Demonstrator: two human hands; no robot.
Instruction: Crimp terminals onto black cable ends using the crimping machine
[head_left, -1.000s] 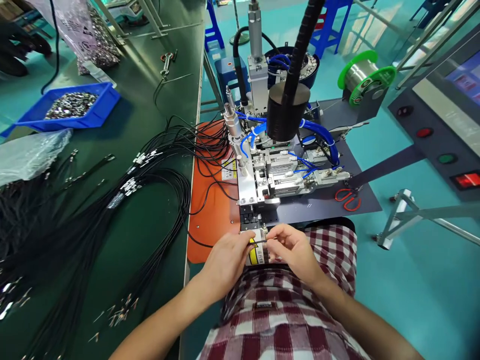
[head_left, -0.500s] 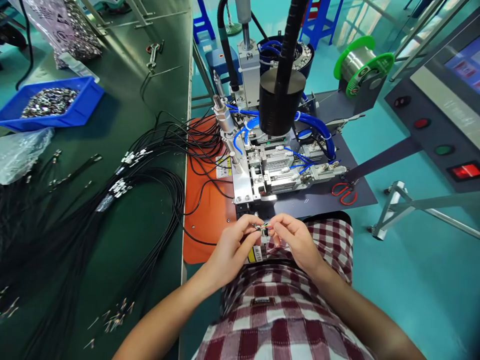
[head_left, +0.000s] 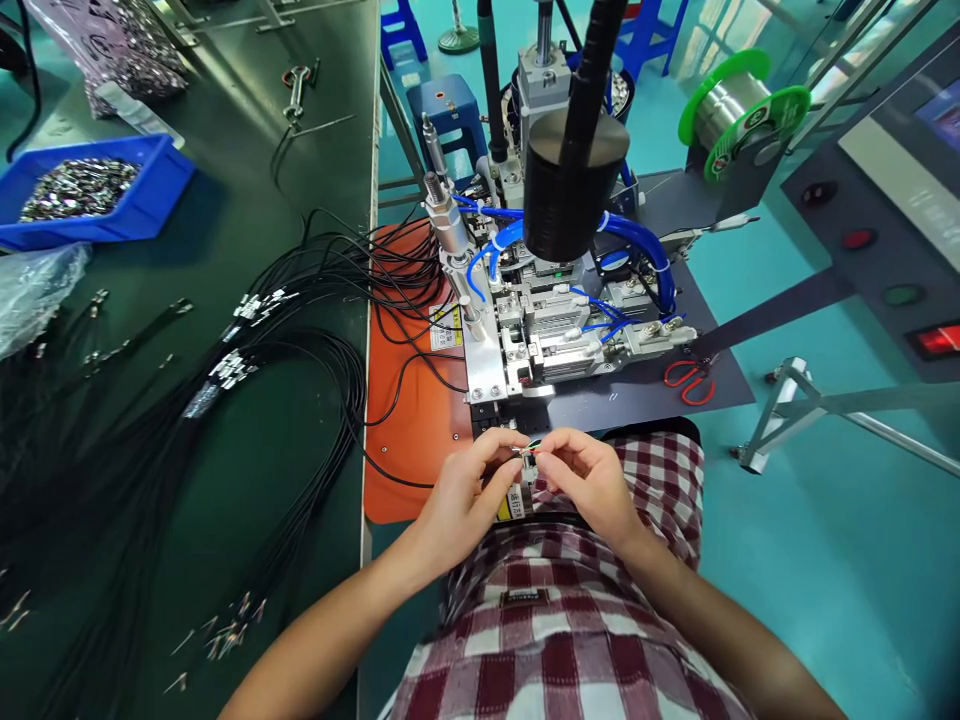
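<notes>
My left hand [head_left: 471, 487] pinches the end of a black cable [head_left: 401, 483] between thumb and fingers, at the near edge of a metal machine [head_left: 551, 345]. Facing it, my right hand [head_left: 587, 480] is closed on the thin coloured wires [head_left: 532, 447] that come out of that cable; red and green show between the fingertips. The fingers partly hide the wire ends. Under the hands a small metal fixture of the machine and a yellow and white label [head_left: 513, 502] show. The cable runs left over the orange board [head_left: 409, 450].
Bundles of black cables [head_left: 330, 370] lie on the dark green table [head_left: 315, 560] at left. A blue bin [head_left: 154, 205] of small metal parts stands behind them. Red-handled scissors [head_left: 690, 382] lie right of the machine, below a solder wire spool [head_left: 739, 112]. A control box [head_left: 892, 220] is far right.
The view has shifted slightly. Both hands stay close together at the same spot, and the right fingertips have moved a little on the coloured wires.
</notes>
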